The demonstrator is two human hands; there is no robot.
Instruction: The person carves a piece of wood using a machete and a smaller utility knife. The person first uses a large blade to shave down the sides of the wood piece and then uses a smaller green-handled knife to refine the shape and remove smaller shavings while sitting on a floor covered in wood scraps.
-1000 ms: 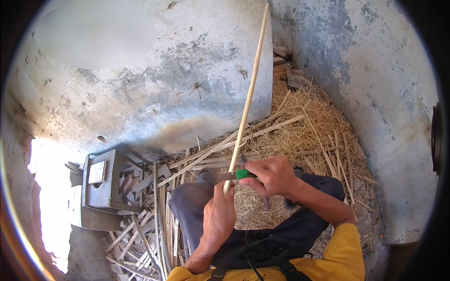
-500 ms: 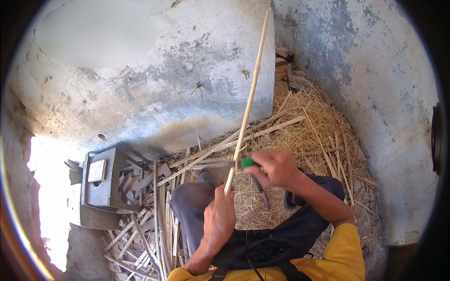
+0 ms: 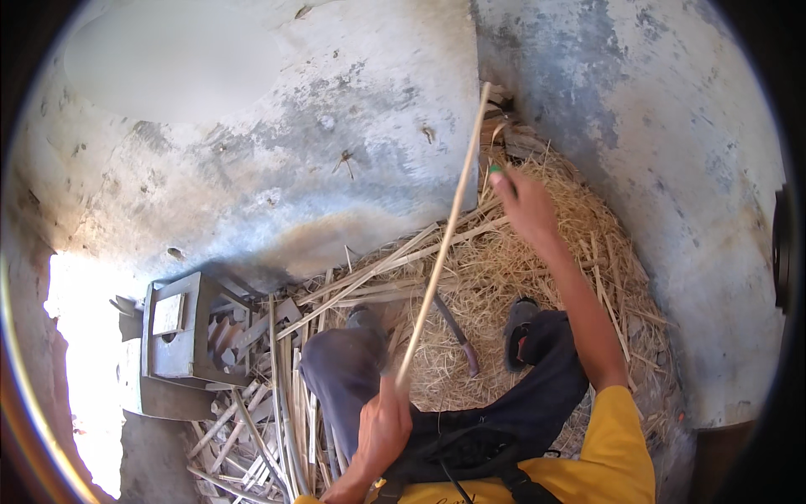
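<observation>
My left hand (image 3: 384,424) is closed around the lower end of a long pale strip of split wood or bamboo (image 3: 445,235). The strip slants up and away to the right, its far tip near the wall corner. My right hand (image 3: 527,202) is stretched far forward, fingers closed on the green handle of a knife (image 3: 495,170). Its blade is hard to make out now. The hand stays to the right of the strip's upper part, apart from it. Between my feet lies a dark, slightly bent tool (image 3: 457,336) with a brownish end.
Thin shavings (image 3: 546,227) cover the floor ahead and to the right. Long cut strips (image 3: 285,403) lie in a heap on the left beside a grey wooden box (image 3: 179,328). Weathered walls (image 3: 277,160) meet in a corner ahead, with a bright opening (image 3: 80,361) at far left.
My right hand has swept the knife forward and away from near my left hand toward the strip's far end. The strip and my left hand have come slightly lower.
</observation>
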